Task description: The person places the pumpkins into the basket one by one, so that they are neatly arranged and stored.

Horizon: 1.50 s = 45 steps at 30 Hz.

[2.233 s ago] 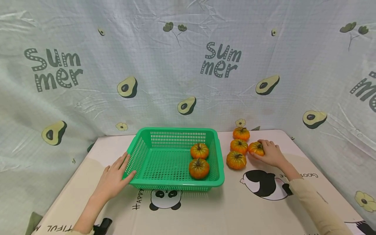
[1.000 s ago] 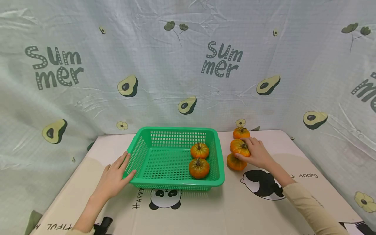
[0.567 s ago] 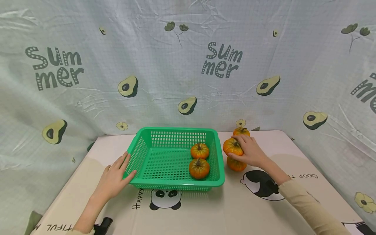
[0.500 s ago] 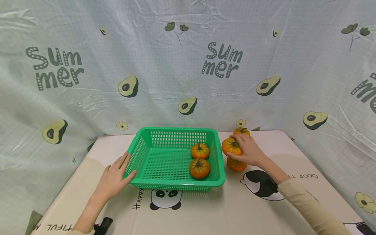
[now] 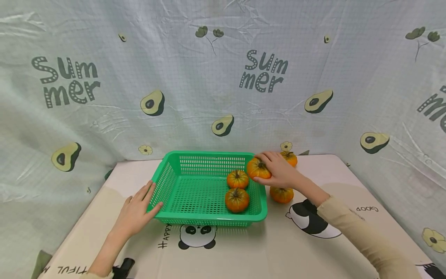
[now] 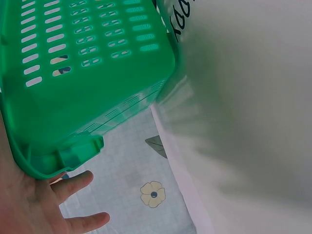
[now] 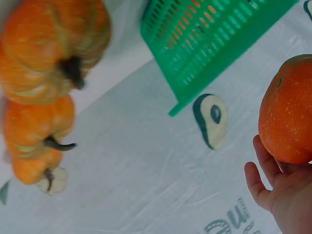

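Observation:
My right hand [image 5: 283, 172] grips a small orange pumpkin [image 5: 258, 168] just over the right rim of a green plastic basket [image 5: 209, 217]. In the right wrist view, fingers curl beneath that same pumpkin [image 7: 290, 112]. Two more pumpkins sit inside the basket on its right side, a rear one [image 5: 237, 179] and a front one [image 5: 237, 200]. My left hand [image 5: 134, 213] rests against the basket's left wall with straight, spread fingers. The left wrist view shows this hand [image 6: 34, 204] at the basket's rim [image 6: 41, 173].
Right of the basket stand a near pumpkin [image 5: 282, 195] and a far pumpkin [image 5: 290, 159]; the right wrist view shows a third, middle pumpkin [image 7: 39, 122] in that row. A printed cloth [image 5: 195, 77] hangs behind the pale table [image 5: 223, 255].
My right hand has picked up the rightmost pumpkin from the table and carried it left, over the other pumpkins, to the basket's right rim. The left hand has stayed in place.

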### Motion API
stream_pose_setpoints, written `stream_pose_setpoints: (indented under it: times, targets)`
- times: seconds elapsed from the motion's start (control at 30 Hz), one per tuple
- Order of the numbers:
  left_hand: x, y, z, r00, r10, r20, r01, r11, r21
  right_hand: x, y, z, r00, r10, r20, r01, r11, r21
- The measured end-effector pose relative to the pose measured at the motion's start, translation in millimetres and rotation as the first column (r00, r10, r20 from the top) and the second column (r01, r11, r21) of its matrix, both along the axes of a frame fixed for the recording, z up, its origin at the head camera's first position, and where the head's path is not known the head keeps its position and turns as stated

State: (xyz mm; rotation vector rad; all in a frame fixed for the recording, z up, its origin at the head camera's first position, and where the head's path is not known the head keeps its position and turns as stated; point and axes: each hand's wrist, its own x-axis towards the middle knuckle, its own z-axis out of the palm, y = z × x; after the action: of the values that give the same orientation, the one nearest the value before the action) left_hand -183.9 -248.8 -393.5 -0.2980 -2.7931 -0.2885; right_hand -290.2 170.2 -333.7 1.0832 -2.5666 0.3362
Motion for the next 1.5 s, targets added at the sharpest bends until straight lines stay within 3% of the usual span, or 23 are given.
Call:
stream_pose_setpoints:
  times: [0.17, 0.4, 0.63, 0.8, 1.0, 1.23, 1.5]
  targets:
    - [-0.4, 1.2, -0.8, 1.0, -0.004, -0.001, 0.004, 1.0, 0.005, -3.1, -15, 9.0, 0.999, 0.047, -0.028, -0.046, 0.998, 0.032]
    - [-0.2, 1.8, -0.4, 1.0, 0.007, 0.009, -0.007, 1.0, 0.012, -13.7, -43, 23.0, 0.983, 0.13, -0.132, -0.124, 0.991, 0.052]
    - [0.1, 0.3, 0.0, 1.0, 0.008, 0.004, -0.008, 1.0, 0.011, -22.8, -77, 37.2, 0.989, 0.101, -0.108, -0.099, 0.995, 0.031]
    - [-0.7, -0.4, -1.0, 1.0, 0.003, 0.005, -0.003, 1.0, 0.008, -29.8, -100, 38.9, 0.998, 0.039, -0.059, -0.038, 0.999, 0.012]
    - [-0.6, 0.3, -1.4, 1.0, 0.002, 0.003, -0.002, 1.0, 0.006, -39.2, -125, 30.3, 1.0, -0.027, -0.003, 0.027, 0.999, -0.037]
    - [0.7, 0.1, 0.1, 1.0, 0.002, 0.005, -0.002, 1.0, 0.005, -50.5, -146, 6.9, 0.997, -0.054, 0.046, 0.055, 0.998, -0.035]
    - [0.5, -0.1, -0.1, 1.0, -0.004, 0.005, 0.004, 1.0, 0.011, -63.0, -154, -16.2, 0.981, -0.098, 0.168, 0.088, 0.994, 0.068]
